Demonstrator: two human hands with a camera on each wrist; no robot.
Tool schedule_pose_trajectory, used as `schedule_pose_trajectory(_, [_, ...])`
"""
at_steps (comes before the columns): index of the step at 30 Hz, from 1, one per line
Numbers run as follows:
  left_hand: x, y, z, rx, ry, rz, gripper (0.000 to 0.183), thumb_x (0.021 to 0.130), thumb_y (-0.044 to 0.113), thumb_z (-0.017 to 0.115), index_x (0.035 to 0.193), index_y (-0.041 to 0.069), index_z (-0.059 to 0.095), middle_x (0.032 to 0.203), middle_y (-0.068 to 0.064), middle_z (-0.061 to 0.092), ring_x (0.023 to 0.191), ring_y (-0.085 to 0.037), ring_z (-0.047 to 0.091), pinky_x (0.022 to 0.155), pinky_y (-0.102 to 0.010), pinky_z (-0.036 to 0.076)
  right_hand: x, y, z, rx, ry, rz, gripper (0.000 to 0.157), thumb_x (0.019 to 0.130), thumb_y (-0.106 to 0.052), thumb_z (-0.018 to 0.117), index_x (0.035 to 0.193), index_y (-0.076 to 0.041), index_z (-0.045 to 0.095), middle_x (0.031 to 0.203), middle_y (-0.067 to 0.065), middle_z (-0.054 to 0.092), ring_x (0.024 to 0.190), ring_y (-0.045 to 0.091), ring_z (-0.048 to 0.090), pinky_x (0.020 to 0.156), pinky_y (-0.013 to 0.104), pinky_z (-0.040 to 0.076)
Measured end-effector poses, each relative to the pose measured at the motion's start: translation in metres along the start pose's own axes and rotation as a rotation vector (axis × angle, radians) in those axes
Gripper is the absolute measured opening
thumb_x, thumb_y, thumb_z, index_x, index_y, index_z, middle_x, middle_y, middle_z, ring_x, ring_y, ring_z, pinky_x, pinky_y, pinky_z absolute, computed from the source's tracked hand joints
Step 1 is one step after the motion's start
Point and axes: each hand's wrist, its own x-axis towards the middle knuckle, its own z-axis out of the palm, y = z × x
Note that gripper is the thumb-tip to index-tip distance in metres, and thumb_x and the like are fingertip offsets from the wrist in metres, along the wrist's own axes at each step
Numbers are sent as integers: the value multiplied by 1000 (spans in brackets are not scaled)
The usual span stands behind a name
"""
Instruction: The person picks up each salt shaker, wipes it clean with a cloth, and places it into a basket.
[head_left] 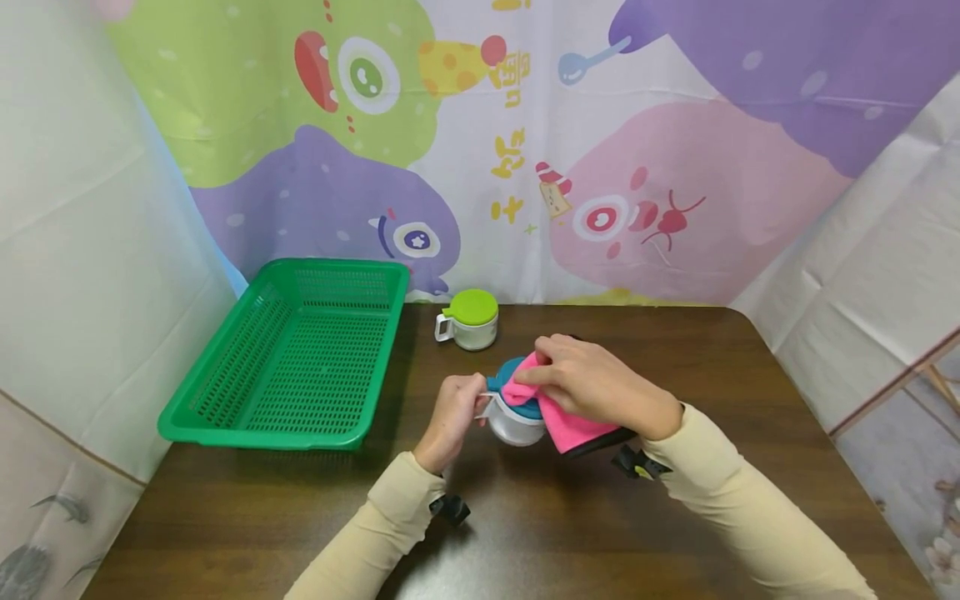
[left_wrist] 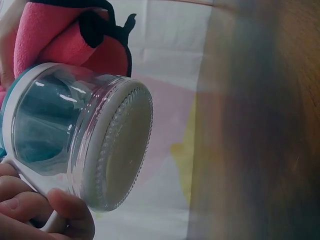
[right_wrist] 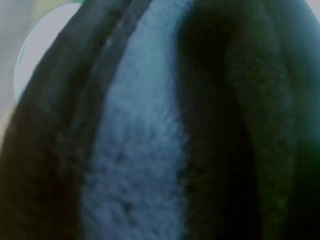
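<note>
A clear glass jar point(left_wrist: 50, 120) with a blue lid point(head_left: 510, 372) and a white handle is held up off the table. My left hand point(head_left: 453, 417) grips it by the handle; in the left wrist view its fingers curl round the handle and the jar's ribbed base faces the camera. My right hand point(head_left: 588, 383) pinches a pink cloth point(head_left: 573, 425) with black edging and presses it on the lid. Folds of the cloth hang down beside the jar. Blurred, dark cloth fills most of the right wrist view.
A second jar with a green lid point(head_left: 474, 307) and white handle stands behind, near the table's back edge. To the left is a green plastic basket point(head_left: 378, 367) with slotted walls. A printed curtain point(head_left: 495, 250) hangs behind the brown table point(head_left: 525, 533).
</note>
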Motion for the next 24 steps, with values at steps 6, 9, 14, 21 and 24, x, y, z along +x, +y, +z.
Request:
schedule_pose_trajectory(6, [-2, 0, 2, 13, -14, 0, 33, 82, 5, 42, 49, 8, 40, 48, 3, 34, 47, -14, 36, 46, -25, 35, 2, 0, -1, 1, -14, 21, 25, 80, -14, 76, 103, -21, 76, 81, 2, 52, 76, 14, 48, 64, 25, 46])
schedule_pose_trajectory(9, [-2, 0, 3, 28, -31, 3, 32, 82, 4, 43, 51, 5, 39, 49, 1, 34, 48, -14, 36, 46, -25, 36, 3, 1, -3, 12, -40, 46, 28, 80, -16, 77, 108, -21, 75, 83, 2, 53, 76, 13, 49, 64, 24, 45])
schedule_pose_trajectory(14, [-3, 1, 4, 61, -55, 12, 32, 82, 3, 43, 51, 3, 37, 50, -2, 34, 49, -16, 35, 47, -26, 36, 5, 3, -3, 36, -75, 87, 33, 79, -16, 77, 112, -20, 74, 83, 2, 55, 76, 12, 49, 64, 22, 46])
schedule_pose_trajectory(21, [-7, 0, 5, 129, -47, 42, 36, 83, 4, 43, 48, 8, 35, 46, 5, 32, 48, -14, 34, 46, -24, 35, 6, 5, -2, 45, -75, 115, 32, 81, -13, 74, 112, -21, 74, 82, 2, 54, 75, 12, 49, 64, 23, 46])
schedule_pose_trajectory(24, [-7, -1, 6, 126, -39, 54, 35, 82, 3, 44, 48, 6, 35, 45, 6, 32, 48, -14, 34, 46, -24, 35, 6, 6, -2, 42, -69, 131, 31, 82, -13, 74, 112, -21, 74, 81, 2, 54, 74, 12, 49, 63, 24, 45])
